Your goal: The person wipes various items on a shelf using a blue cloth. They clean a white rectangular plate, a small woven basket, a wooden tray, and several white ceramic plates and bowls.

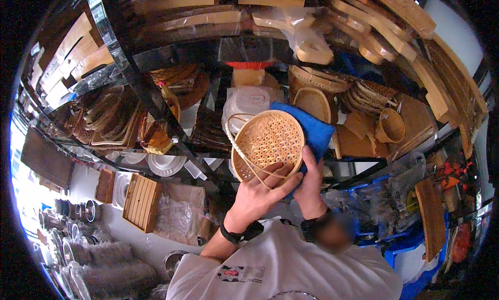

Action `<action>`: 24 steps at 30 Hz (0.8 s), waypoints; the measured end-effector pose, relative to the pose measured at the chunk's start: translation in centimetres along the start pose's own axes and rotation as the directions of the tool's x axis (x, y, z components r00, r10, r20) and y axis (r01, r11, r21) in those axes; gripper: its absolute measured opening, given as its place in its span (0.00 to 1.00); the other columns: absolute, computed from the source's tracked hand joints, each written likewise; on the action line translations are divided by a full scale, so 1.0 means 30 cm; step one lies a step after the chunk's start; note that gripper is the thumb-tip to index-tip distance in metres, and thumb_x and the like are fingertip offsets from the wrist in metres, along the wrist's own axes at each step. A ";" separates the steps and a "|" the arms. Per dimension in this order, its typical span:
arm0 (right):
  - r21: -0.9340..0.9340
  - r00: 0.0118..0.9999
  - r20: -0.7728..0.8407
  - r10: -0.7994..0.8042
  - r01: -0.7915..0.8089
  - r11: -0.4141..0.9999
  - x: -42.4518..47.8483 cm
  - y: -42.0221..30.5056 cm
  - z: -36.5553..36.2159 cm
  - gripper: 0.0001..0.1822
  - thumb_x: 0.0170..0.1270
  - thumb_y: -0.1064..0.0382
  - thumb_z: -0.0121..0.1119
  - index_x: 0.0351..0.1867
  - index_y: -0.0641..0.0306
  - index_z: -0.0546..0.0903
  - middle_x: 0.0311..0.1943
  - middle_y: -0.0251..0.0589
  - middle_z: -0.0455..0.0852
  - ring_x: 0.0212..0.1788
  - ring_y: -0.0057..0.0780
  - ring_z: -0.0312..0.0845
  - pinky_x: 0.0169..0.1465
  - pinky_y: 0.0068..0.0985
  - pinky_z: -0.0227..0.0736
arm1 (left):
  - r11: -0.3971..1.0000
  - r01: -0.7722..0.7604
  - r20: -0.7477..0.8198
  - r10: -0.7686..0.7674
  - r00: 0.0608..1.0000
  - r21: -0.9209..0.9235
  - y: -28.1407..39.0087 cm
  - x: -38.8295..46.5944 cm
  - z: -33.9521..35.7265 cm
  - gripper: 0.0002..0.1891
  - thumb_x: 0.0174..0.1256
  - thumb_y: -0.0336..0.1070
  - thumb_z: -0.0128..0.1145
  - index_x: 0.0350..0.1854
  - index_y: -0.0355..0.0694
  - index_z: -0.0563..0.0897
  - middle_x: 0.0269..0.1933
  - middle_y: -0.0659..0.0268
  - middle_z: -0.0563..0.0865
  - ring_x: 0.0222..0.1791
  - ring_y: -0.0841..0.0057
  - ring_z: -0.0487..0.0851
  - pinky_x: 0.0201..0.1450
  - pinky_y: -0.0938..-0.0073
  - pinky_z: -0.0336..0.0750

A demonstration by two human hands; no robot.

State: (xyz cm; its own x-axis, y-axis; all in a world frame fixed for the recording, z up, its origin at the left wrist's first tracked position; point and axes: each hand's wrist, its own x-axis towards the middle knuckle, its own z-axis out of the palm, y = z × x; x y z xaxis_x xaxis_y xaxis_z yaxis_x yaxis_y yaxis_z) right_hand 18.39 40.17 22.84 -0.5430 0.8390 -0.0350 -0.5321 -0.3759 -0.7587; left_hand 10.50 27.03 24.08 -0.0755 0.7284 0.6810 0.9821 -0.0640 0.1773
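A round woven bamboo basket [273, 138] with an open-weave base and a thin looped handle is held up before me. My left hand [257, 196] has its fingers inside the handle loop, against the basket's lower part. Along the basket's lower right edge, my right hand [311, 179] grips with the thumb up, holding a blue cloth [317, 130] that lies behind the basket. The fingers of my right hand are mostly hidden behind the cloth. Both wrists wear dark bands.
A shelf in front holds woven trays [319, 79], a small wicker basket [390, 125], and stacked baskets [113, 113]. Wooden boards [405, 46] lie above. A slatted wooden box [141, 202] stands lower left, near metal pots [91, 210]; blue crates [397, 245] are at lower right.
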 end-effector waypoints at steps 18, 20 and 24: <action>0.097 0.971 0.164 0.174 -0.191 0.977 0.017 0.011 -0.105 0.26 0.71 0.53 0.64 0.66 0.61 0.78 0.61 0.37 0.85 0.59 0.31 0.82 0.65 0.34 0.75 | 0.997 0.079 0.059 -0.078 0.995 -0.006 -0.108 -0.064 -0.027 0.30 0.54 0.36 0.69 0.65 0.50 0.84 0.73 0.60 0.78 0.73 0.58 0.76 0.73 0.53 0.73; -0.001 0.972 0.218 0.093 -0.095 0.995 0.005 0.026 -0.105 0.27 0.72 0.58 0.62 0.70 0.62 0.73 0.63 0.38 0.82 0.62 0.33 0.80 0.68 0.36 0.73 | 0.974 0.103 -0.008 -0.107 0.994 -0.202 -0.083 -0.054 -0.021 0.31 0.56 0.38 0.73 0.67 0.46 0.82 0.71 0.59 0.80 0.70 0.58 0.79 0.69 0.57 0.78; -0.175 0.952 0.301 -0.061 0.118 0.978 0.001 0.064 -0.094 0.33 0.68 0.62 0.67 0.73 0.64 0.68 0.65 0.39 0.79 0.66 0.34 0.74 0.72 0.37 0.67 | 0.757 0.194 -0.060 -0.294 0.954 -0.624 -0.020 -0.078 -0.036 0.27 0.52 0.32 0.76 0.57 0.32 0.85 0.57 0.46 0.88 0.52 0.53 0.90 0.56 0.61 0.83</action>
State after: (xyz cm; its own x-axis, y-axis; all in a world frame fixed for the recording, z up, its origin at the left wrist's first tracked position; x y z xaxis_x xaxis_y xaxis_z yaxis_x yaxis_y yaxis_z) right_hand 19.19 40.60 19.55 -0.6803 0.7026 0.2087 -0.4704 -0.2002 -0.8594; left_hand 9.90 24.63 23.14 -0.3713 0.6729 0.6398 0.6206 -0.3327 0.7101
